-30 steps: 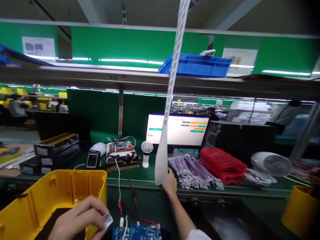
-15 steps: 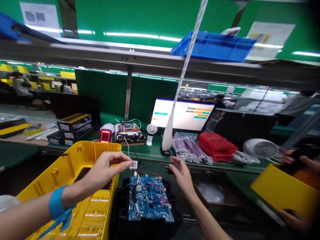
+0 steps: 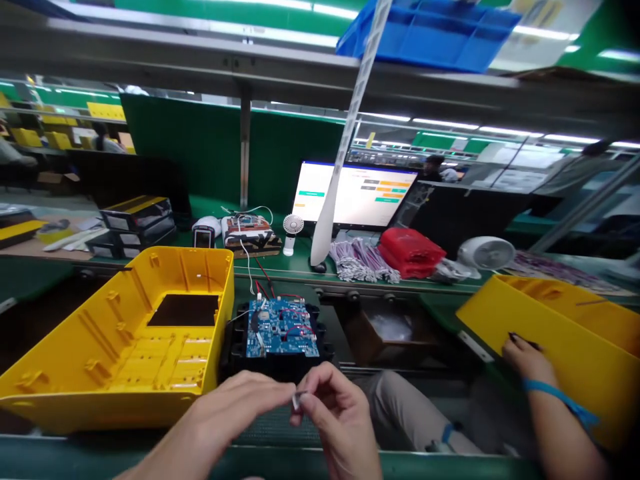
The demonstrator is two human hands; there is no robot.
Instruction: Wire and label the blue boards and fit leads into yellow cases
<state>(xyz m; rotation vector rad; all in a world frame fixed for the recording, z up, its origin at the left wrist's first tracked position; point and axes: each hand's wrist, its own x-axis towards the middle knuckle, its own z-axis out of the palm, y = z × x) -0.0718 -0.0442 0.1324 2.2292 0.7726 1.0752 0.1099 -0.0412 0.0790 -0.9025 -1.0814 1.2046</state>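
Note:
My left hand (image 3: 235, 410) and my right hand (image 3: 335, 420) meet low in the middle, fingertips pinching a small white label (image 3: 297, 399) between them. Just beyond them lies a black module topped by a blue circuit board (image 3: 280, 328) with red and white wires. To its left stands an open yellow plastic housing (image 3: 125, 333). A long white label strip (image 3: 345, 143) hangs from above down to the bench.
A co-worker's hand (image 3: 525, 360) with a blue wristband grips another yellow housing (image 3: 565, 340) at the right. Behind stand a monitor (image 3: 355, 193), small white fan (image 3: 291, 233), scanner (image 3: 204, 233), purple cable bundles (image 3: 360, 260), red bag (image 3: 410, 252) and black boxes (image 3: 135, 223).
My view has tilted down. My right hand left the hanging strip and came back to my left hand; both now pinch the small label near me, in front of the board.

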